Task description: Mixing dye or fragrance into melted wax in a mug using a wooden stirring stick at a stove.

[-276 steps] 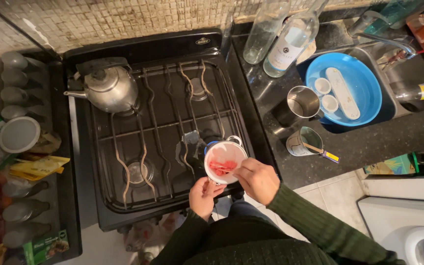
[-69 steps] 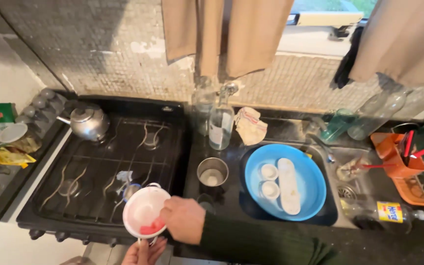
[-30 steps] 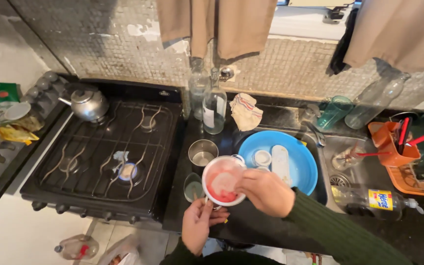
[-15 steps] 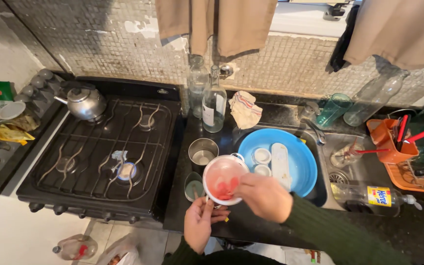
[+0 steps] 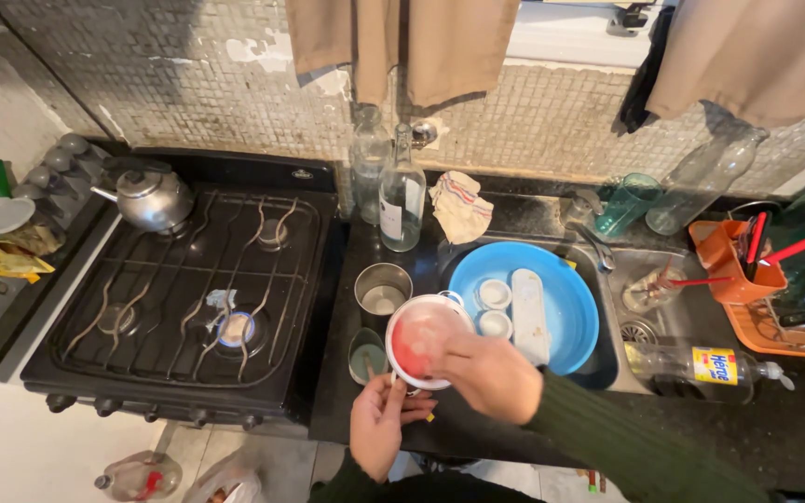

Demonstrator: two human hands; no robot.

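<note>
Gripping from below, the left hand (image 5: 379,430) clamps its fingers on a small white pot (image 5: 424,342) over the dark counter (image 5: 477,433); the right hand (image 5: 489,375), fingers seemingly bunched, presses something pink inside, beside 1 blue basin (image 5: 561,289).

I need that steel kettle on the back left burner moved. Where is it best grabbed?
Take the steel kettle by the dark handle arched over its lid, coming from above. Its spout points left, its round body offers little to grip, and nothing stands over it on the stove.
</note>
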